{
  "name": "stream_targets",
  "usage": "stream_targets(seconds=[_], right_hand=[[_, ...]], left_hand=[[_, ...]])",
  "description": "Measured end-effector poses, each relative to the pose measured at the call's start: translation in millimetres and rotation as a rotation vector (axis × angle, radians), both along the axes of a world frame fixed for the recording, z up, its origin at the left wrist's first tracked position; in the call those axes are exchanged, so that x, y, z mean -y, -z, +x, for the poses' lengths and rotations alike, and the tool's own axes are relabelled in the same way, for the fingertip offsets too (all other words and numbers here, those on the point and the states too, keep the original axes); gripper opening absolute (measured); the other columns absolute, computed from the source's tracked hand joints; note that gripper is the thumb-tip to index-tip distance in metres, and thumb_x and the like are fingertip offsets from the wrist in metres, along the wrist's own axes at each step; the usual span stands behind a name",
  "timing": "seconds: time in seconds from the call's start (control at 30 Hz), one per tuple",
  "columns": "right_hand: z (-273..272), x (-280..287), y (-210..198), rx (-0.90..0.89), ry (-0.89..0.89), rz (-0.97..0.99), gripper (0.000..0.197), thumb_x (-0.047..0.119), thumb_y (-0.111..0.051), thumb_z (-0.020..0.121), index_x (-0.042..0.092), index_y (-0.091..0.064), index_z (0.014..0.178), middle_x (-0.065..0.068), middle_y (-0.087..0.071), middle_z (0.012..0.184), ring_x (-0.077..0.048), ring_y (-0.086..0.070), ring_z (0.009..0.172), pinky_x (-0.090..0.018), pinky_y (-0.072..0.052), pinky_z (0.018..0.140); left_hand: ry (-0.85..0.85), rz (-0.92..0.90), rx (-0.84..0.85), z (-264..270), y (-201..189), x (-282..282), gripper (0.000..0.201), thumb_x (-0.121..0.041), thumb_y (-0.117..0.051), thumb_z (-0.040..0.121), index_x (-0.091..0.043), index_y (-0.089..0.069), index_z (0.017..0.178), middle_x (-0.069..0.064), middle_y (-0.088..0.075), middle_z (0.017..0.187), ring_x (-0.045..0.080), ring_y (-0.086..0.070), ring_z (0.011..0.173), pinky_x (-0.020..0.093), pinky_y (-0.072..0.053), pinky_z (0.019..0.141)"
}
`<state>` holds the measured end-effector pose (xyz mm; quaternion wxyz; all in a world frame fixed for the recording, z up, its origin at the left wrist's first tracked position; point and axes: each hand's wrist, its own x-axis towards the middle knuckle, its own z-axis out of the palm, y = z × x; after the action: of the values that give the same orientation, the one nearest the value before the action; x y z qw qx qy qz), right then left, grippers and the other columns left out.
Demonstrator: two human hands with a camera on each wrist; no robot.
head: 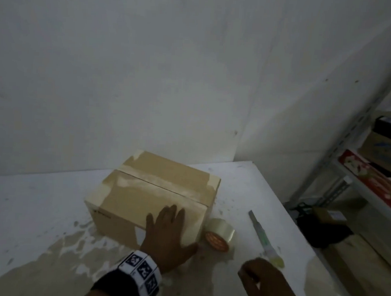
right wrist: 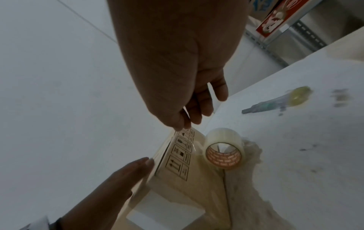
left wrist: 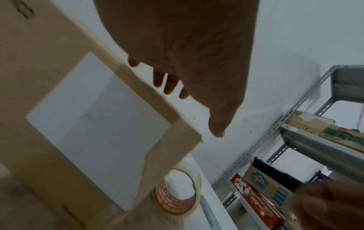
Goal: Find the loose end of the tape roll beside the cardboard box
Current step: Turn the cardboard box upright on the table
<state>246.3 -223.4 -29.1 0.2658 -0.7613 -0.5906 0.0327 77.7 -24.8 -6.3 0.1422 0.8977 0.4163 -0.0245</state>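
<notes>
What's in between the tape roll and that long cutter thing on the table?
Nothing. In the head view, only bare white table lies between the tape roll and the cutter; the right wrist view shows the same.

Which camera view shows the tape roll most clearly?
The right wrist view: the tape roll shows whole, on its edge beside the cardboard box. The head view shows it small and dim; in the left wrist view the box hides part of it.
</notes>
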Motion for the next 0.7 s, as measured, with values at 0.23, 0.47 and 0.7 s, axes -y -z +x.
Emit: stream_targets(seconds=[0.23, 0.47, 0.7], right_hand=[[67.8, -84.8, -18.9, -0.174, 0.068, -0.088, 0.023, 0.019, -0.062, 0.087, 0.01, -0.065, 0.108, -0.005, -0.064, 0.097, -0.011, -0.053, 0.089, -0.034, -0.046, 0.091], [77.1, -149.5, -31.1, -0.241, -0.002, -0.228, 0.055, 0.023, -0.054, 0.091, 0.017, -0.034, 0.142, -0.009, -0.04, 0.147, -0.022, -0.035, 0.135, -0.029, -0.023, 0.111], [62.8, -172.4, -17.3, -0.284, -0.138, -0.3, 0.049, 0.021, -0.057, 0.09, 0.02, -0.043, 0.137, -0.008, -0.039, 0.148, -0.021, -0.035, 0.137, -0.029, -0.024, 0.112]], left_hand=[[-0.067, 0.04, -0.087, 18.5, 7.1, 5.2, 0.098, -0.069, -0.042, 0.074, -0.016, -0.007, 0.148, 0.007, 0.001, 0.16, 0.027, 0.001, 0.146, 0.061, -0.002, 0.113], [0.029, -0.029, -0.069, -11.6, -0.8, -10.7, 0.098, -0.06, -0.055, 0.073, -0.022, -0.007, 0.149, 0.0, 0.004, 0.16, 0.019, 0.006, 0.147, 0.056, 0.005, 0.115], [0.045, -0.09, -0.206, -42.8, -10.8, -28.3, 0.095, -0.049, -0.06, 0.079, -0.027, 0.001, 0.149, -0.01, 0.016, 0.157, 0.014, 0.012, 0.145, 0.06, 0.006, 0.114]])
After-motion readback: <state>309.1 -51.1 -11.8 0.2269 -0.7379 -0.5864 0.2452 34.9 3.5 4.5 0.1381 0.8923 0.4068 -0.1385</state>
